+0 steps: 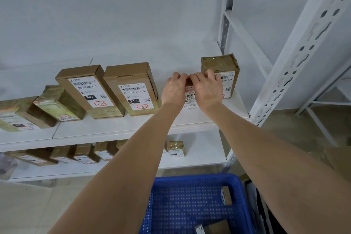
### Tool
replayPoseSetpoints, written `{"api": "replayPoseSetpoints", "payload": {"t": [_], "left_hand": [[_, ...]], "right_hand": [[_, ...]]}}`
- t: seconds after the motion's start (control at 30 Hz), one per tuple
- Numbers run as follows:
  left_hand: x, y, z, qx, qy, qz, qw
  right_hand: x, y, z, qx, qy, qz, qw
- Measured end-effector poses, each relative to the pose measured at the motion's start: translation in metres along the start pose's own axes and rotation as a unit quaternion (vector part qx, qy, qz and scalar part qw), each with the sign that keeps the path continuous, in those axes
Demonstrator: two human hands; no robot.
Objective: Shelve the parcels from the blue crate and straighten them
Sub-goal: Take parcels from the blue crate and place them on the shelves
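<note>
Both my hands rest on a small brown parcel (190,99) with a white barcode label, standing on the upper white shelf (114,127). My left hand (173,89) holds its left side and my right hand (207,89) its right side, fingers curled over the top; the hands hide most of it. Right of it stands a taped parcel (226,70). To the left stand the box marked 010 (133,89) and the box marked 060 (89,91). The blue crate (191,205) is below, with parcels at its bottom edge (214,228) and right wall (226,195).
More taped parcels lean at the shelf's far left (58,102). The lower shelf (199,157) holds several small parcels. A white perforated upright (296,55) frames the shelf's right end. A cardboard box (340,159) sits at the right edge.
</note>
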State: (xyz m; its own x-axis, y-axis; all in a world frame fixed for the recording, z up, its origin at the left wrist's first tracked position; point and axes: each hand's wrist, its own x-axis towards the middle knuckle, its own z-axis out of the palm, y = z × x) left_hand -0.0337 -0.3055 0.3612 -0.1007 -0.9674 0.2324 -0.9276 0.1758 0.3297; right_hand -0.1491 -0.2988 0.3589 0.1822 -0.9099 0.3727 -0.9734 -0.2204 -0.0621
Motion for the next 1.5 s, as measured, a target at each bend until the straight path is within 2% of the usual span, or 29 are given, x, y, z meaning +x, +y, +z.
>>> {"api": "replayPoseSetpoints", "payload": {"t": [0.17, 0.3, 0.43, 0.63, 0.9, 1.1, 1.2, 1.37, 1.5], "left_hand": [[-0.006, 0.002, -0.006, -0.024, -0.007, -0.009, 1.000], [-0.012, 0.004, -0.012, -0.009, -0.045, -0.020, 0.999], [-0.020, 0.006, -0.022, 0.005, -0.067, -0.038, 0.997], [-0.043, 0.011, -0.040, 0.011, -0.068, -0.061, 0.996], [-0.114, 0.006, -0.045, 0.048, -0.071, -0.098, 0.992], [-0.190, -0.015, 0.007, 0.041, -0.149, -0.144, 0.978], [-0.225, -0.026, 0.047, 0.044, -0.200, -0.142, 0.968], [-0.286, -0.045, 0.131, 0.044, -0.307, -0.134, 0.941], [-0.328, -0.057, 0.203, 0.029, -0.378, -0.159, 0.911]], "right_hand": [[-0.003, -0.002, -0.001, -0.019, 0.007, 0.010, 1.000], [-0.005, -0.005, -0.007, -0.014, -0.043, 0.015, 0.999], [-0.010, -0.009, -0.014, -0.015, -0.054, 0.020, 0.998], [-0.029, -0.019, -0.026, 0.016, -0.024, 0.023, 0.999], [-0.091, -0.052, -0.039, 0.040, -0.070, -0.013, 0.997], [-0.175, -0.068, 0.002, 0.077, -0.156, -0.016, 0.985], [-0.221, -0.064, 0.039, 0.061, -0.208, 0.006, 0.976], [-0.296, -0.057, 0.113, 0.049, -0.321, 0.063, 0.944], [-0.354, -0.050, 0.174, 0.049, -0.399, 0.112, 0.909]]}}
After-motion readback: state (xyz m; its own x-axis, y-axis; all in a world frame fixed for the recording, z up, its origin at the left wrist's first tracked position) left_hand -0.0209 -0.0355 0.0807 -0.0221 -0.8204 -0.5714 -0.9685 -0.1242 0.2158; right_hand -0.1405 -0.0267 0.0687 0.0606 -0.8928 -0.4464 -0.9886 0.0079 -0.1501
